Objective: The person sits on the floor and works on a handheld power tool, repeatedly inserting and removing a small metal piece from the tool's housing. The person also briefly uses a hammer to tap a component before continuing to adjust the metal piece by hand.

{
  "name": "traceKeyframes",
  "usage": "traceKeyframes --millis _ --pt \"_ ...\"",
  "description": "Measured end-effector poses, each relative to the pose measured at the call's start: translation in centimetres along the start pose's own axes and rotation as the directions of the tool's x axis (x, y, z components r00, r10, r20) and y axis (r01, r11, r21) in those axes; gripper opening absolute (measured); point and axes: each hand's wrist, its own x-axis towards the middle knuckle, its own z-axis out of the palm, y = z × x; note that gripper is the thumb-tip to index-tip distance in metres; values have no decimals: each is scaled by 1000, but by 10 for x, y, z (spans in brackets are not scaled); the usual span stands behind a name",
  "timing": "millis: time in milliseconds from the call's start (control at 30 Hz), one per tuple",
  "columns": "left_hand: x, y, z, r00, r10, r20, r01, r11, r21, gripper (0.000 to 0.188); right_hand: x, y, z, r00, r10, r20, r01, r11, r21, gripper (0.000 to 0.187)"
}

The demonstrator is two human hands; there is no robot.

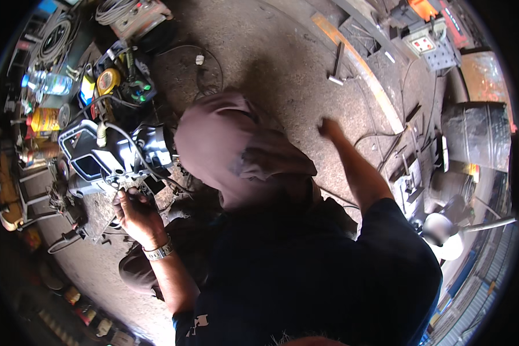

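Checking relative positions, I recorded my left hand (137,218) at the near edge of a glossy black and grey machine housing (120,154), with rounded, frame-like openings at its left end and a shiny barrel-shaped section at its right. The housing lay directly to the far side of my left fingertips, its long axis running left to right, roughly across the line of my forearm. A dark flexible cable (131,139) with a pale, stubby fitting (101,135) crossed it toward the near right. My left fingers were curled; whether they grasped a part or merely rested against the edge, I could not tell. A silver link-band watch (157,252) sat on that wrist.

My right hand (330,130) was well apart, far and to the right, over the grey-brown floor (282,69). It was blurred, the fingers seemingly folded in; I saw nothing in them and could not confirm whether they were clenched. Mauve-brown cloth (210,147) lay between the two hands. The left was plainly the nearer to the housing.
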Motion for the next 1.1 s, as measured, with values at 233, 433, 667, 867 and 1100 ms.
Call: traceKeyframes --millis 233,433,667,867,1100 --pt "-7 27 33 996 57 68 -71 972 225 13 -108 -10 191 541 -248 804 229 963 143 57" --pt "27 62 -1 962 256 95 -266 805 530 11 32 -9 143 826 -160 541 47 975 217 71" --pt "50 189 -76 879 330 -345 -118 850 513 12 210 79 47 981 178 76 -187 975 123 84" --pt "64 263 -210 679 470 -564 11 761 648 14 287 176 34 990 62 -124 -30 970 240 72" --pt "-9 242 -259 696 280 -661 254 766 591 20 336 200 20 988 156 18 -153 984 -94 82"
